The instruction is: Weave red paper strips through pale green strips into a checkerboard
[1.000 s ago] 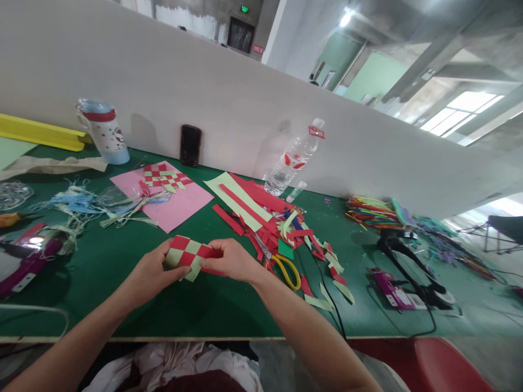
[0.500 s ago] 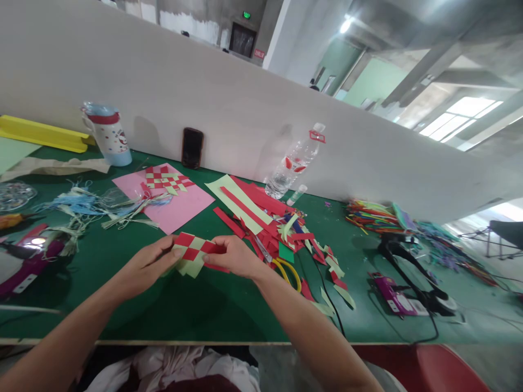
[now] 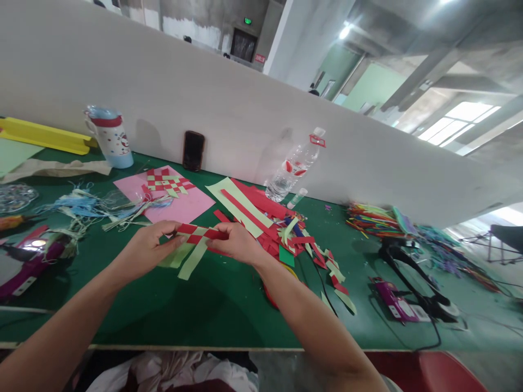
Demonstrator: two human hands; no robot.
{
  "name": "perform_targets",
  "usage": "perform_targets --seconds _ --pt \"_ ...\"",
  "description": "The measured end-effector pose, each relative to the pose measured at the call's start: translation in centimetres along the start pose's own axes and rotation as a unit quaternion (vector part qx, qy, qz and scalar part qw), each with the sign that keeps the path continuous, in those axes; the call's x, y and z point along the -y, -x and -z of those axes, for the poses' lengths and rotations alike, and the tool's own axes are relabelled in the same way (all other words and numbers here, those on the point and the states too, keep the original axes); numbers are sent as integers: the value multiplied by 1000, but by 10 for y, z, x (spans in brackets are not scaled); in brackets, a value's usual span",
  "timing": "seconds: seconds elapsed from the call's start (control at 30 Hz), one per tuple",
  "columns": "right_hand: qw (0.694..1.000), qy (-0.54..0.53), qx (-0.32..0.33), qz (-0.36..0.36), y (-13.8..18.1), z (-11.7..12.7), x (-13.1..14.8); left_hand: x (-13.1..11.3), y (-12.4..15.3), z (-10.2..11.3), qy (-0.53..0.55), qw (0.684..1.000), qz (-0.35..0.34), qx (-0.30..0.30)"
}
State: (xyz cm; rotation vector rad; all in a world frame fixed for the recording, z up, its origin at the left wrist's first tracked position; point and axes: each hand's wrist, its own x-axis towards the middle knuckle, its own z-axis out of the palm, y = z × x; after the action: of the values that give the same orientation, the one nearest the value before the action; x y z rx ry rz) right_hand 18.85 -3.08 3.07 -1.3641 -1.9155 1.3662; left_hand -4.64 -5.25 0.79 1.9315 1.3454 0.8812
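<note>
Both hands hold a small woven mat of red and pale green paper strips (image 3: 195, 235) just above the green table (image 3: 212, 305). My left hand (image 3: 149, 247) pinches its left edge, fingers closed on it. My right hand (image 3: 237, 243) grips its right end. The mat is tipped nearly edge-on to me, and loose green strip ends hang down from it toward the table.
A pile of red and green paper strips (image 3: 261, 212) lies right of my hands, with a second woven mat (image 3: 165, 181) on a pink sheet (image 3: 183, 204) behind. A water bottle (image 3: 292, 166), phone (image 3: 193, 150), mug (image 3: 110, 136), glue gun (image 3: 28, 261) and cables (image 3: 408, 283) surround the area.
Both hands have lifted the woven mat and tipped it from facing me to nearly flat, moving it a little away; its green strip ends now hang loose.
</note>
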Motion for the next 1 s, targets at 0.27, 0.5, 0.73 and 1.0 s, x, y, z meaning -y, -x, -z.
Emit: perform_targets --seconds 0.27,0.5,0.73,1.0 --pt "890 343 -176 245 6 -5 7 2 0 2 -66 985 -107 -116" --pt "828 446 -165 295 37 -69 -58 57 62 -37 -184 974 -134 -19" --pt "873 407 -84 256 68 -87 -76 70 94 -34 -275 945 -166 58" --pt "897 372 -111 213 94 -69 -76 62 116 -45 -332 914 -232 -17"
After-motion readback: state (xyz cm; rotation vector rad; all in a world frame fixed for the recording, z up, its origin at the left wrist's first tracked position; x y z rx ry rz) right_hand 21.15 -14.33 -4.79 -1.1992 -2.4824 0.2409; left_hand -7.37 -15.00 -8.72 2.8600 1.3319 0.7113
